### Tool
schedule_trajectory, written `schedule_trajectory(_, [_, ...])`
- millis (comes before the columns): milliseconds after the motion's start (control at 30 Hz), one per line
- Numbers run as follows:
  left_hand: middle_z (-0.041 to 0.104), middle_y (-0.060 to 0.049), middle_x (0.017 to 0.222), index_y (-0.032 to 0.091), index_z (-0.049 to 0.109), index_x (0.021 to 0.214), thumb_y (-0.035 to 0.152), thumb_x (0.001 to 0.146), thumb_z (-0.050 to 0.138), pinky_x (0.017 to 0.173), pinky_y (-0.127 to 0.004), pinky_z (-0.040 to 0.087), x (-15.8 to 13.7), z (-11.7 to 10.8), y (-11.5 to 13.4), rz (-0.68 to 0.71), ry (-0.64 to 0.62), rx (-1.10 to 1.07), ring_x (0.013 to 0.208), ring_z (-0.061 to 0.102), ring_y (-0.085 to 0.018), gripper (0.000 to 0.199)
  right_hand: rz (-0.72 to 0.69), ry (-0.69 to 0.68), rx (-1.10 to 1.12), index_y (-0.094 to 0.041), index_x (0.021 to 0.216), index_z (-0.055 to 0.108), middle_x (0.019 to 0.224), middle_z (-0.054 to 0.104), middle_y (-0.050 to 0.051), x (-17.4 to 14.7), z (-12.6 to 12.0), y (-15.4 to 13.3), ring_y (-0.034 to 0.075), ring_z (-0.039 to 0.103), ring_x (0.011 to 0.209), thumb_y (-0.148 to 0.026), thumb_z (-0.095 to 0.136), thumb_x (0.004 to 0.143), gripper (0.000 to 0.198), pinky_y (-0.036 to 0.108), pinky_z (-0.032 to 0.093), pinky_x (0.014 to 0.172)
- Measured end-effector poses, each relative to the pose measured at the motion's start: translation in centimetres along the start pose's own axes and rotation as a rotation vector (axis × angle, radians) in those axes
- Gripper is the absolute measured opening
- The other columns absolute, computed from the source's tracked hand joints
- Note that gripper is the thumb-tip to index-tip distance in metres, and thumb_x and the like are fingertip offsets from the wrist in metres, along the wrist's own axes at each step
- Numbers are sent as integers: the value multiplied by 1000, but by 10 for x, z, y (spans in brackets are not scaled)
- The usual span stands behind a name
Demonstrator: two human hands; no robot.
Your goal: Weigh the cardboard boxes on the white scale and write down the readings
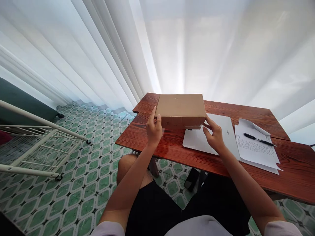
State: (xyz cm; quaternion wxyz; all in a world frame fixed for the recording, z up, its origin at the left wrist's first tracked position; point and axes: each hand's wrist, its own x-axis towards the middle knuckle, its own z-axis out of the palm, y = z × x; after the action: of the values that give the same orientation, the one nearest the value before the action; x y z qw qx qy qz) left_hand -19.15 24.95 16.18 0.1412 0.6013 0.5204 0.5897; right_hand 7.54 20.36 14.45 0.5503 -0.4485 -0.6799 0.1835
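Note:
Between my two hands is a brown cardboard box, held at its near left and near right corners, with a strip of clear tape low on its front. My left hand grips the left end, thumb on the front face. At the right end, my right hand has its fingers and thumb around the corner. The box is over the table and partly over a closed silver laptop; whether its underside touches anything is hidden.
Handwritten sheets of paper lie right of the laptop, with a black pen on top. The reddish wooden table has its near edge above my legs. White curtains hang behind; a white metal rack stands on the tiled floor at left.

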Motion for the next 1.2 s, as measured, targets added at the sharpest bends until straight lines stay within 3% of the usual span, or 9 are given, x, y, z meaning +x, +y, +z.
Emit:
schedule_trajectory(333, [53, -9, 150, 20, 59, 141, 49, 102, 42, 116, -35, 41, -13, 36, 29, 1, -109, -39, 140, 49, -23, 52, 73, 95, -30, -33, 155, 44, 154, 52, 1, -25, -43, -1, 31, 54, 138, -17, 53, 91, 67, 54, 54, 111])
schedule_trajectory(600, [53, -11, 150, 18, 60, 142, 51, 101, 42, 107, -34, 48, -26, 67, 55, -19, -210, -101, 130, 57, -24, 55, 108, 192, -62, -34, 153, 47, 150, 56, 1, -45, -79, 9, 32, 60, 132, -15, 55, 87, 69, 57, 52, 112])
schedule_trajectory(767, [55, -10, 148, 18, 61, 141, 47, 101, 44, 110, -35, 45, -33, 85, 67, -3, -250, -117, 132, 56, -24, 53, 143, 265, -74, -31, 151, 50, 148, 58, 2, -53, -100, 12, 30, 62, 129, -14, 55, 84, 69, 54, 53, 111])
schedule_trajectory(900, [57, -11, 145, 17, 63, 139, 43, 100, 45, 104, -33, 49, -39, 96, 71, -18, -273, -135, 123, 62, -23, 50, 163, 281, -99, -31, 152, 49, 148, 58, 1, -62, -111, 14, 29, 62, 129, -12, 54, 84, 71, 50, 54, 112])
schedule_trajectory(1200, [61, -10, 141, 18, 67, 134, 40, 102, 40, 104, -33, 48, -52, 105, 69, 2, -322, -131, 129, 59, -23, 47, 219, 286, -82, -31, 151, 50, 146, 60, 0, -77, -120, 21, 31, 57, 135, -10, 52, 82, 73, 54, 51, 113])
